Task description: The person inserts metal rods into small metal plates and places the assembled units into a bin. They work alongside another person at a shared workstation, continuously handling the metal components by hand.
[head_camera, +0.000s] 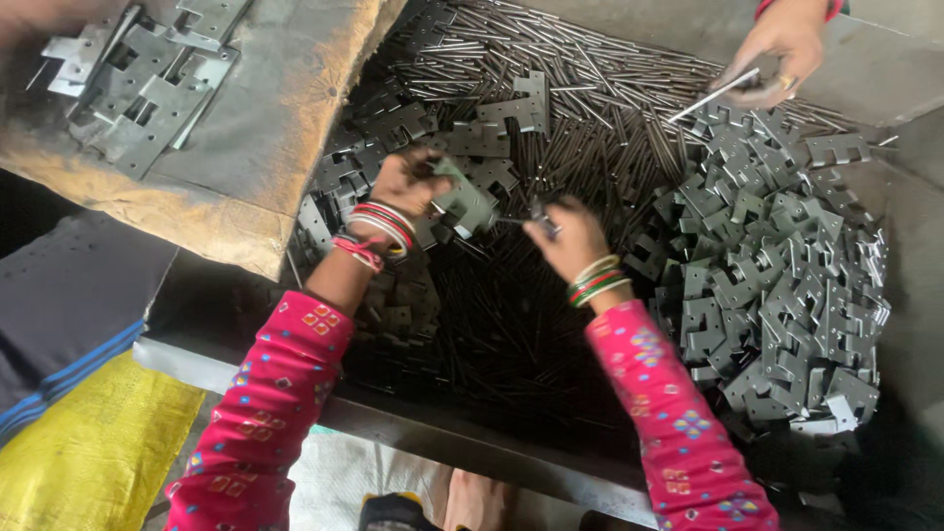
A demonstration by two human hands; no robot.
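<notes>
Steel hinge plate (464,202) gripped in left hand (408,183); right hand (565,236) pinches pin (513,220).

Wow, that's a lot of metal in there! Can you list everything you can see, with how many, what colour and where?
hinge leaves: too many to count, grey, heaped at right in the bin
thin metal pins: too many to count, dark grey, spread over the bin floor
joined hinges: several, grey, on the sacking at upper left
sacking: one, brown and grey, upper left
yellow sack: one, lower left
other person's hand: one, top right, holding a pin
left hand: holds a grey hinge piece; bangles, pink sleeve
right hand: pinches a pin; bangles, pink sleeve
</notes>
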